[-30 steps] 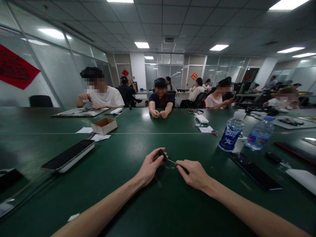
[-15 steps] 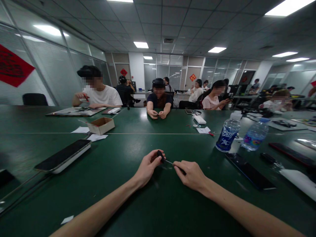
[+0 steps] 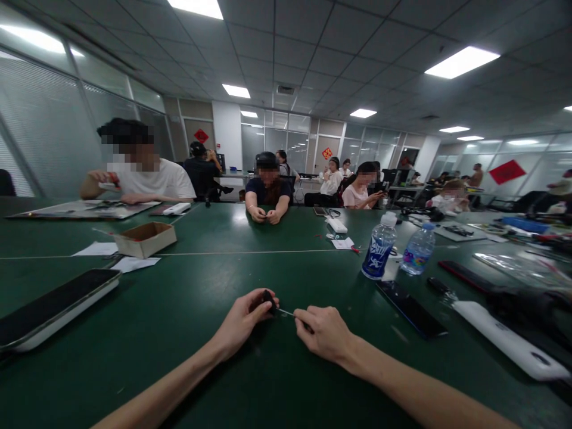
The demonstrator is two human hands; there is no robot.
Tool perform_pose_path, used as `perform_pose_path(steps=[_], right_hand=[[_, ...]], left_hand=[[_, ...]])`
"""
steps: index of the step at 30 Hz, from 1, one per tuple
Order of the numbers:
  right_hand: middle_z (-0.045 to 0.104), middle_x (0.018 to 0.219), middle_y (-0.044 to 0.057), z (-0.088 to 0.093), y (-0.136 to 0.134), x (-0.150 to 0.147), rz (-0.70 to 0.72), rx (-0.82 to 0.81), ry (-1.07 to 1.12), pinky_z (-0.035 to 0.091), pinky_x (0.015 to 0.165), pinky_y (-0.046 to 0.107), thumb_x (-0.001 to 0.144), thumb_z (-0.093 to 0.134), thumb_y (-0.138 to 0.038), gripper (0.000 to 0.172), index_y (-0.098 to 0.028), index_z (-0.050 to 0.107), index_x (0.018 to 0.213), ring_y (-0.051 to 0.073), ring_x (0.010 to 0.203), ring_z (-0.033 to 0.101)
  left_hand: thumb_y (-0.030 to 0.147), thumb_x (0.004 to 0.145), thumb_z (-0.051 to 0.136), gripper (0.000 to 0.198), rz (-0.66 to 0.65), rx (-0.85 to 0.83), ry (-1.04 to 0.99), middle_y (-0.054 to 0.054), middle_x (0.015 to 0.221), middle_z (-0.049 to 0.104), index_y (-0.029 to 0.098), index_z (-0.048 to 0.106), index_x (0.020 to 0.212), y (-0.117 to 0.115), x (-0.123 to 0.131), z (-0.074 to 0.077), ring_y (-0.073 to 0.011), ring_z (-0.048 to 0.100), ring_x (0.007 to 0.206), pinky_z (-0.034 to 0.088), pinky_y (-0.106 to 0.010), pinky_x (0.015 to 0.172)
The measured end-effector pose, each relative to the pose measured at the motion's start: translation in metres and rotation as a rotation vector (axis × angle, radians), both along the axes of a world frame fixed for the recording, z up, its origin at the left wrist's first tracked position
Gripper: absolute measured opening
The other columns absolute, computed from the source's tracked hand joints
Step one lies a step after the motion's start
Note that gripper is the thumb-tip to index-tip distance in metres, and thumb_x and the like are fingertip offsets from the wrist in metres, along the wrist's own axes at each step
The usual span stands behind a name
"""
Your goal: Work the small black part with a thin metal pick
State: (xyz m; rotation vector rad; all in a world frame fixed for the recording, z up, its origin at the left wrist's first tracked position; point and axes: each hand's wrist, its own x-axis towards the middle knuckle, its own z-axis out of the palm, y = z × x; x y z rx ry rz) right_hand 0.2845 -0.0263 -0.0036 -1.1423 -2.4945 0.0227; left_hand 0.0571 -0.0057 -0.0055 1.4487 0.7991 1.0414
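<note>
Between my 2 pinching hands, a thin metal pin runs left to right, its small black end held in my left hand, its other end in my right hand.

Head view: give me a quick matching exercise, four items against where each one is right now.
Items:
1. small black part
2. thin metal rod
3. open cardboard box
4. blue-labelled water bottle

Places:
A. upright on the green table, right of the hands
B. pinched in the left hand
C. on the table, ahead and left of the hands
D. reaching into the right hand

Pairs: 1-B; 2-D; 3-C; 4-A
</note>
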Motion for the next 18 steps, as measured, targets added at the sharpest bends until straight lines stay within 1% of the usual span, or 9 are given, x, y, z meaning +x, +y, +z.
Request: perform_pose_path(steps=[4, 8, 13, 18], right_hand=[[0.057, 0.072, 0.001, 0.0016, 0.0015, 0.0035, 0.041, -0.054, 0.038, 0.032, 0.053, 0.021, 0.094, 0.04, -0.024, 0.022, -0.018, 0.061, 0.095, 0.009, 0.057, 0.048], [0.058, 0.071, 0.001, 0.0002, 0.0049, 0.0039, 0.064, -0.056, 0.069, 0.034, 0.056, 0.023, 0.094, 0.042, -0.025, 0.022, -0.019, 0.062, 0.098, 0.011, 0.059, 0.05], [0.059, 0.072, 0.001, -0.0035, 0.0059, 0.0025, 0.059, -0.071, 0.115, 0.037, 0.057, 0.024, 0.094, 0.042, -0.026, 0.023, -0.019, 0.063, 0.101, 0.012, 0.059, 0.052], [0.062, 0.077, 0.002, -0.003, 0.005, -0.0017, 0.042, -0.117, 0.188, 0.041, 0.06, 0.024, 0.095, 0.042, -0.026, 0.023, -0.019, 0.063, 0.102, 0.012, 0.064, 0.056]], left_hand=[[0.032, 0.084, 0.056, 0.026, -0.017, -0.066, -0.034, -0.009, 0.108, 0.061, 0.016, 0.056, 0.105, 0.0012, -0.0008, -0.0032, -0.0224, 0.056, 0.105, 0.047, -0.036, 0.091], [0.033, 0.084, 0.057, 0.027, -0.025, -0.097, -0.072, -0.01, 0.108, 0.061, 0.015, 0.057, 0.104, 0.0024, -0.0012, -0.0057, -0.0223, 0.058, 0.104, 0.047, -0.037, 0.091], [0.034, 0.085, 0.057, 0.028, -0.013, -0.107, -0.092, -0.011, 0.109, 0.061, 0.015, 0.056, 0.106, 0.0027, -0.0009, -0.0074, -0.0227, 0.057, 0.105, 0.049, -0.036, 0.09], [0.033, 0.086, 0.056, 0.027, 0.004, -0.108, -0.111, -0.011, 0.11, 0.06, 0.015, 0.056, 0.105, 0.0035, -0.0013, -0.0088, -0.0214, 0.057, 0.105, 0.049, -0.032, 0.089]])
